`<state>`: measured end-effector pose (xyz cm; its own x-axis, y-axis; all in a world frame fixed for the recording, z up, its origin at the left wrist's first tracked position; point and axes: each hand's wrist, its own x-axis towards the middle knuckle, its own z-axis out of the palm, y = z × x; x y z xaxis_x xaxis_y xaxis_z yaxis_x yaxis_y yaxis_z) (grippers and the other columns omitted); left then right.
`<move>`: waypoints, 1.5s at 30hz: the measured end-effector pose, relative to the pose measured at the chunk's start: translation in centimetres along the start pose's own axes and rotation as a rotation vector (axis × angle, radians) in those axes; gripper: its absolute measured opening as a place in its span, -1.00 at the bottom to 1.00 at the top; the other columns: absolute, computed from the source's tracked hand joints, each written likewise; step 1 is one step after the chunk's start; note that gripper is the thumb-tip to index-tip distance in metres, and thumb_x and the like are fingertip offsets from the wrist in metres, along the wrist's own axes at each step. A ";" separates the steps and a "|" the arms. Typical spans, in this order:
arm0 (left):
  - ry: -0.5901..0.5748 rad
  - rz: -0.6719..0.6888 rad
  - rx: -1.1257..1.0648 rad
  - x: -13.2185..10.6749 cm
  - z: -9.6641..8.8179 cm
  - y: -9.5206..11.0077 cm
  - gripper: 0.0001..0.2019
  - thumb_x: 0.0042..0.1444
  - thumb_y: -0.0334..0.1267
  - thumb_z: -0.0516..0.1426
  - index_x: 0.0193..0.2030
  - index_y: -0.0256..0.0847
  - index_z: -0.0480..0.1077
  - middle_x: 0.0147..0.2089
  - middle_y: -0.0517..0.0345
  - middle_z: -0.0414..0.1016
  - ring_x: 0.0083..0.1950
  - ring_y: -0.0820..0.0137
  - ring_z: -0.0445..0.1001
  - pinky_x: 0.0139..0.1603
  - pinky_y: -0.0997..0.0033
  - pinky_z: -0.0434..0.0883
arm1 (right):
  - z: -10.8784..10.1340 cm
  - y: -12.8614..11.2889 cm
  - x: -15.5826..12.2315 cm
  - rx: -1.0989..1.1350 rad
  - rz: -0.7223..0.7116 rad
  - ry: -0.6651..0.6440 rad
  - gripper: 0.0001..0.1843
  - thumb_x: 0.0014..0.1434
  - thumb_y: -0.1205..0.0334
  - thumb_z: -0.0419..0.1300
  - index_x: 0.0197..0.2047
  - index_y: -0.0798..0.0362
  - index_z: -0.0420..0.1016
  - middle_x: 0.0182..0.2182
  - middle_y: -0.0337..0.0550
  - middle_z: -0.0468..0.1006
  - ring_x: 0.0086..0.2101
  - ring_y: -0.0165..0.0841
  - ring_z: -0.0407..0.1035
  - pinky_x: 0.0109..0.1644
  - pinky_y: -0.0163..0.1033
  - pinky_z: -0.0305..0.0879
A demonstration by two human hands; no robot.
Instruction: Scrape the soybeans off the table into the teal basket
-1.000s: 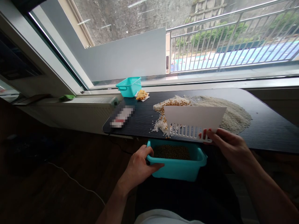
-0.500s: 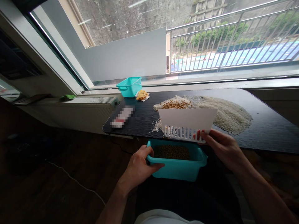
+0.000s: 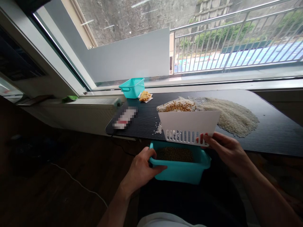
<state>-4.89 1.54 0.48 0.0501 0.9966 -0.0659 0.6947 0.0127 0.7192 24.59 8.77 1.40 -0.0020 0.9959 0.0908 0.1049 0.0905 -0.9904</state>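
My left hand (image 3: 142, 165) grips the left end of a teal plastic bin (image 3: 180, 171) below the table's front edge. Many small round soybeans (image 3: 176, 154) lie inside it. In my right hand (image 3: 223, 146) is a white slotted scraper (image 3: 189, 121), pinched at its lower right corner. The scraper stands tilted at the table edge above the bin, its row of slots downward. Behind it, soybeans (image 3: 181, 106) lie over spread white rice (image 3: 163, 107), partly hidden by the scraper. A larger heap of rice (image 3: 236, 116) is to the right.
A second teal bin (image 3: 132, 88) stands at the back left of the dark table (image 3: 274, 132), with a yellow snack-like item on white paper (image 3: 145, 96) beside it. A blurred-out flat object (image 3: 125, 118) lies at the left edge. A window and radiator (image 3: 94, 110) border the table.
The scraper has shifted slightly downward and toward me, and fewer grains show by its lower left edge. My left hand and the bin keep their places; the view moved slightly.
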 end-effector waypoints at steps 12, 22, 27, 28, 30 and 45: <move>-0.007 0.002 -0.006 -0.1 -0.2 0.2 -0.70 0.06 -0.18 0.39 -0.37 -0.12 0.32 -0.31 0.34 0.27 -0.32 0.41 0.33 -0.27 0.37 0.20 | -2.1 2.0 0.6 -0.021 -0.023 0.264 -0.48 0.01 -0.38 0.51 -0.24 -0.09 0.81 -0.27 -0.18 0.81 -0.27 -0.19 0.67 -0.01 -0.01 0.71; -0.008 -0.009 -0.009 -0.1 -0.1 0.3 -0.69 0.04 -0.21 0.41 -0.38 -0.13 0.32 -0.31 0.34 0.28 -0.31 0.40 0.34 -0.26 0.38 0.21 | 0.2 2.1 0.8 -0.043 -0.058 0.154 -0.47 0.00 -0.41 0.49 -0.34 -0.09 0.79 -0.36 -0.17 0.80 -0.32 -0.14 0.68 -0.17 -0.08 0.68; 0.002 0.004 0.008 0.0 0.1 0.1 -0.69 0.05 -0.21 0.41 -0.38 -0.13 0.32 -0.32 0.34 0.28 -0.31 0.39 0.35 -0.25 0.38 0.20 | -1.5 1.4 0.6 -0.031 -0.039 0.254 -0.56 0.01 -0.30 0.54 -0.29 -0.11 0.80 -0.34 -0.23 0.80 -0.32 -0.18 0.69 -0.10 -0.03 0.73; 0.003 0.007 0.011 0.0 0.1 0.1 -0.69 0.05 -0.21 0.41 -0.38 -0.13 0.32 -0.32 0.34 0.28 -0.31 0.40 0.34 -0.26 0.38 0.20 | -1.7 1.3 0.7 -0.021 -0.043 0.272 -0.56 0.00 -0.31 0.54 -0.29 -0.11 0.79 -0.34 -0.23 0.80 -0.33 -0.19 0.69 -0.09 -0.02 0.74; 0.008 0.018 0.013 0.0 0.1 0.0 -0.69 0.06 -0.20 0.41 -0.37 -0.13 0.33 -0.32 0.34 0.28 -0.32 0.40 0.34 -0.26 0.38 0.20 | -1.6 1.1 0.9 -0.002 -0.059 0.281 -0.53 -0.01 -0.34 0.54 -0.30 -0.11 0.79 -0.34 -0.24 0.79 -0.34 -0.21 0.68 -0.11 -0.02 0.76; -0.003 0.018 -0.008 -0.1 -0.1 0.0 -0.70 0.06 -0.18 0.39 -0.36 -0.12 0.32 -0.30 0.32 0.29 -0.31 0.40 0.34 -0.26 0.38 0.22 | -0.3 0.2 1.7 0.010 -0.063 0.227 -0.58 -0.06 -0.29 0.56 -0.33 -0.13 0.78 -0.37 -0.24 0.79 -0.34 -0.17 0.67 -0.16 -0.01 0.74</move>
<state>-4.93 1.44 0.58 0.0651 0.9964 -0.0551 0.6876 -0.0048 0.7260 24.90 10.45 1.35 0.2157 0.9611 0.1725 0.1013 0.1537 -0.9829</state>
